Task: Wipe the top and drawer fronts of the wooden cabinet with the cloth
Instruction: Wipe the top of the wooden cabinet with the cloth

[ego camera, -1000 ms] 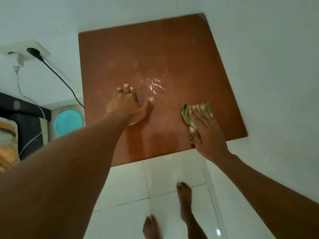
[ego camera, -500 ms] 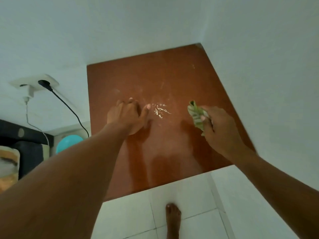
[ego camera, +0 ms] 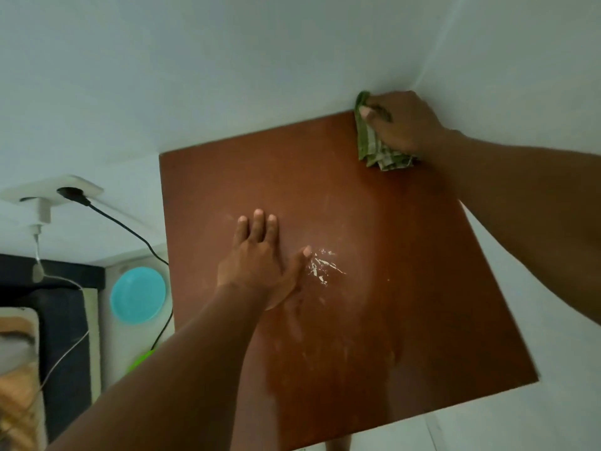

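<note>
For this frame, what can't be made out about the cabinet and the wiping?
Drawer fronts: head view looks down; the cabinet top hides them.
Top's far right corner: covered by the cloth and the right hand gripping it.
White marks beside the left hand: scratches or residue, cannot tell.
Top's near left corner: behind the left forearm.

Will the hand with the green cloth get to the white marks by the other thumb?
Probably yes. The right hand grips the cloth at the far corner of the cabinet top; only bare wood lies between it and the white marks.
</note>
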`<state>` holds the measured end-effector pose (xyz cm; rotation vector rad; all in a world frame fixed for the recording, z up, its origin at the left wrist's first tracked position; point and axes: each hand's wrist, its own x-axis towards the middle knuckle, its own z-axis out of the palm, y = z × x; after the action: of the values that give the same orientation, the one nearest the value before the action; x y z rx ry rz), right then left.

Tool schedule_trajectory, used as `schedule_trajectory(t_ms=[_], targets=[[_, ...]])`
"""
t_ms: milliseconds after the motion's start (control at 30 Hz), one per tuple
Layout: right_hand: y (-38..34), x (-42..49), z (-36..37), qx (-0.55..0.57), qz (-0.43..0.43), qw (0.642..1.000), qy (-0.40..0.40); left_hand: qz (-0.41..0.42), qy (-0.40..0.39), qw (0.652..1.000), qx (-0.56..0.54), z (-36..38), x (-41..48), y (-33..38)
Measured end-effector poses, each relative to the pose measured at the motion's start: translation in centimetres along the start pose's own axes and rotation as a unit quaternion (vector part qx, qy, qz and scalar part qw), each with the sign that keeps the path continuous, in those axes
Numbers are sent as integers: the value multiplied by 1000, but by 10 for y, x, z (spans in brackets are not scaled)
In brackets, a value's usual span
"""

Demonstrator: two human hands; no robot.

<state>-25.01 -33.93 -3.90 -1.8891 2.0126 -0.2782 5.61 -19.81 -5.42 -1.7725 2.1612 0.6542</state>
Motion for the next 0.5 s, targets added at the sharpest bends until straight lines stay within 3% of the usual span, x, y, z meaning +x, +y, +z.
schedule_trajectory(t_ms=[133, 333, 500], targets=[[24, -6, 43, -97, -55, 993, 43, 3, 5, 1000, 1, 1, 0, -2], [19, -47, 70, -127, -4, 992, 14, 3, 0, 1000, 12, -4, 0, 1], [-3, -147, 91, -119, 17, 993, 4, 4, -6, 999, 31, -8, 1, 4]])
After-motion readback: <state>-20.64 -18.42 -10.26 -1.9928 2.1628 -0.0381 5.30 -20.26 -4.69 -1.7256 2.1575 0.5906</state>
